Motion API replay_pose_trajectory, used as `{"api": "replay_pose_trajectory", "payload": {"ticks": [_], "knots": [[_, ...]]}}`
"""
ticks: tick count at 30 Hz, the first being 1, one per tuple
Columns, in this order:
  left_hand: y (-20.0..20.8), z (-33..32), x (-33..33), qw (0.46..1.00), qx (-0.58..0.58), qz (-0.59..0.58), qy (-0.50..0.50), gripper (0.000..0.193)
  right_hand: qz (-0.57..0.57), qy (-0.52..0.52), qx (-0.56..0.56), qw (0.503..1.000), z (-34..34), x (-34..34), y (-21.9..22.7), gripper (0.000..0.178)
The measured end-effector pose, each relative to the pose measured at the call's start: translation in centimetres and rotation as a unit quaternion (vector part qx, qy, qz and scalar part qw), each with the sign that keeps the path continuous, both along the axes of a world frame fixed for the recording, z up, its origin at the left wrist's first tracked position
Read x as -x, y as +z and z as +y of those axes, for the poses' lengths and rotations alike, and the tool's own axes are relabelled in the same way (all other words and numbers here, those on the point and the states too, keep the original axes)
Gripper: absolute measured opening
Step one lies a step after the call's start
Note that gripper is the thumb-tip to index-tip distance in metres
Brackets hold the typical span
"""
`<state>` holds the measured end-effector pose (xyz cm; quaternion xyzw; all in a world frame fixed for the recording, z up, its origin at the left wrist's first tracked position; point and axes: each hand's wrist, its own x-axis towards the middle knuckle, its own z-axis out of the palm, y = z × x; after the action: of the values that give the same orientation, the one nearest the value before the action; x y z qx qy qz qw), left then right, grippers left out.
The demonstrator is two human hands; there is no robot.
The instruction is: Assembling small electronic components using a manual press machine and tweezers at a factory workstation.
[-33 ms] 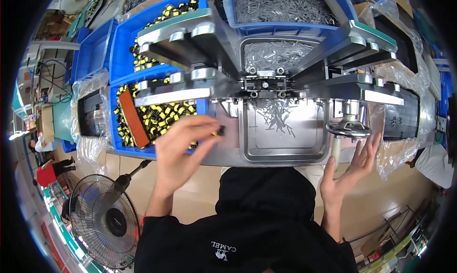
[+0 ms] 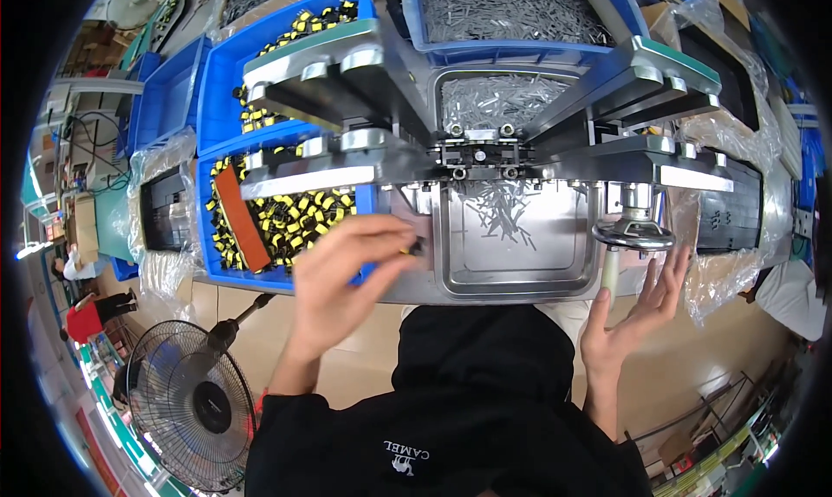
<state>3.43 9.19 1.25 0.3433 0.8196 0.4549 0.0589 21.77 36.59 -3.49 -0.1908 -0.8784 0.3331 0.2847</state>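
Left hand [image 2: 340,272] turned inward, pinching a small dark part [image 2: 416,248], right hand [image 2: 626,328] spread beside a pale handle [image 2: 611,272]

The person [image 2: 485,410] wears a black top [image 2: 520,445] with short sleeves [image 2: 282,410], a small white emblem [image 2: 402,466] beside white lettering [image 2: 407,450], and pale legwear [image 2: 568,318], the left hand [image 2: 334,285] and right hand [image 2: 626,328] bare.
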Motion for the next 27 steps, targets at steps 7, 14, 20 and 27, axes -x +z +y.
{"api": "replay_pose_trajectory", "payload": {"ticks": [7,14,20,27], "knots": [[-0.3,6.3,-1.7,0.993,-0.035,0.009,-0.116,0.026,-0.022,-0.002,0.258,0.966,-1.9,-4.6,-1.9,0.036],[-0.1,7.8,0.5,0.939,0.045,0.335,0.057,0.022,-0.027,0.008,0.356,0.934,-3.1,-4.0,-1.4,0.020],[-0.9,8.5,2.5,0.936,0.100,0.338,0.002,0.016,-0.074,-0.012,0.222,0.972,-2.7,-4.2,-2.4,0.018],[-0.4,8.0,2.6,0.916,0.151,0.372,-0.006,0.014,-0.051,0.019,0.091,0.994,-2.3,-3.0,-2.6,0.022]]}}
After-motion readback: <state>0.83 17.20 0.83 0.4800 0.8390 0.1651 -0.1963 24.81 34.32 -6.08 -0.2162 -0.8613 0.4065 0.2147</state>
